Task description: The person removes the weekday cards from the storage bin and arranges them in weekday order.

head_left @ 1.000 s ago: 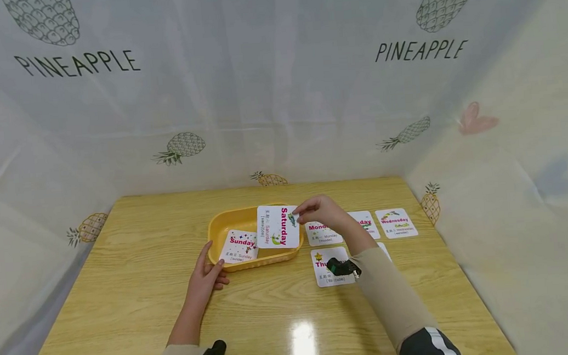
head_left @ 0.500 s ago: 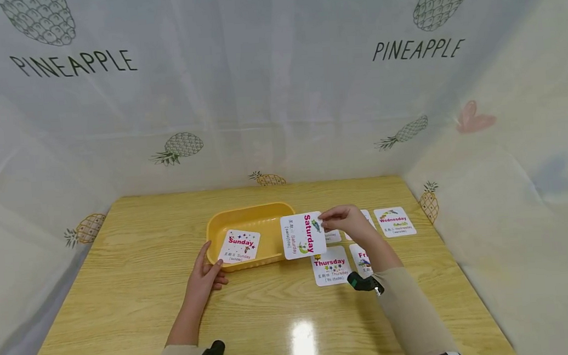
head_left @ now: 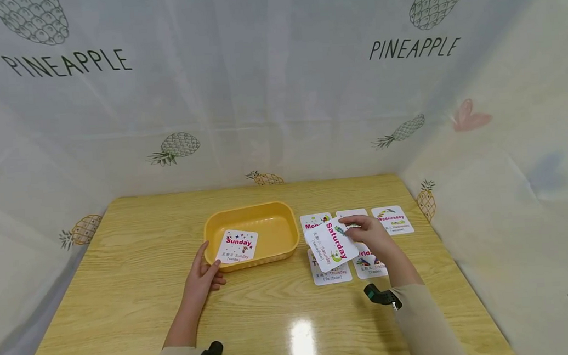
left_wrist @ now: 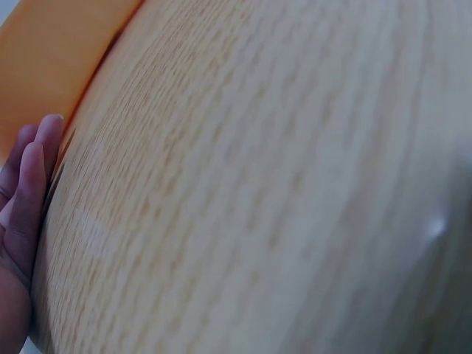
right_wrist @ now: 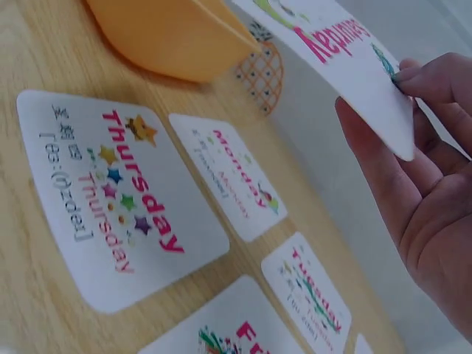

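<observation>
My right hand [head_left: 367, 236] pinches the white "Saturday" card [head_left: 332, 244] by its right edge and holds it tilted in the air above the cards laid on the table. In the right wrist view the Saturday card [right_wrist: 332, 51] sits between thumb and fingers [right_wrist: 428, 169]. My left hand [head_left: 202, 271] rests with straight fingers against the front left wall of the yellow tray [head_left: 276, 208], which holds a "Sunday" card [head_left: 239, 245]. The left wrist view shows the fingers [left_wrist: 26, 206] beside the tray [left_wrist: 51, 59].
Cards lie in rows right of the tray: Monday [head_left: 313, 219], Wednesday [head_left: 392, 220], Thursday [head_left: 331, 275], Friday [head_left: 369, 262]; the right wrist view also shows Thursday [right_wrist: 118, 199], Monday [right_wrist: 232, 181] and Tuesday [right_wrist: 310, 287]. White pineapple-print curtains wall the wooden table [head_left: 124, 298].
My right hand has carried the Saturday card from over the tray to the right, above the laid-out cards, and turned it. The left hand stays at the tray.
</observation>
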### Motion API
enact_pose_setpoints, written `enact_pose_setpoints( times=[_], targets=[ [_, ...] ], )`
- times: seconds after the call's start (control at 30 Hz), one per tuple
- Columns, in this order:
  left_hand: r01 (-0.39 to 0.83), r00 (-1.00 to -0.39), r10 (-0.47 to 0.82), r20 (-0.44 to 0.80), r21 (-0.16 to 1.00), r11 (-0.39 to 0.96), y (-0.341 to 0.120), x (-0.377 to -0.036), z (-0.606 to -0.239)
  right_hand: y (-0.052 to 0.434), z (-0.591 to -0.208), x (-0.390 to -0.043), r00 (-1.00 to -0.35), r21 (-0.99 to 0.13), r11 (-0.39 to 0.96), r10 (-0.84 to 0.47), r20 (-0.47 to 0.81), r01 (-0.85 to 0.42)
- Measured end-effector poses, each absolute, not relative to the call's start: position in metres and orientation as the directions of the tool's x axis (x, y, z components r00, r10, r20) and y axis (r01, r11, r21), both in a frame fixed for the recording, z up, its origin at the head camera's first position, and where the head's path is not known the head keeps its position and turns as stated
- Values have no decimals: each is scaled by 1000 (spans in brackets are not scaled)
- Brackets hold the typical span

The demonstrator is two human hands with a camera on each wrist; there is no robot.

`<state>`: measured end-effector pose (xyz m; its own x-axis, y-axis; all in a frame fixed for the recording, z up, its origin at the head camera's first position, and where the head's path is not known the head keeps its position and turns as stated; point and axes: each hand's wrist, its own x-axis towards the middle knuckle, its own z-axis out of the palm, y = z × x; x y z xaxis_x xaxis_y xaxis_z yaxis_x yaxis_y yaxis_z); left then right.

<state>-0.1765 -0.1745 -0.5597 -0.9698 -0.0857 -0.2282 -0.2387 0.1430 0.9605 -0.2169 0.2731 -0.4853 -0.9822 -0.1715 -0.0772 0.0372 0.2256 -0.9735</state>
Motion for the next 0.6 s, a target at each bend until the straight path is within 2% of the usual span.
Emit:
enact_pose_setpoints(
  times=[0.17, 0.37, 0.6],
  targets=[
    [-237, -970, -86, -226, 960, 148, -174, -176, -559, 287, -492, -210, -973, -982, 185, -216, -82, 41],
    [-226, -973, -81, -216, 963, 144, -174, -175, -559, 302, -497, -202, -968, -971, 239, -240, -78, 19],
    [-229, -972, -84, -219, 964, 137, -174, -176, -560, 319, -502, -191, -955, -981, 193, -286, -78, 23]
  ],
)
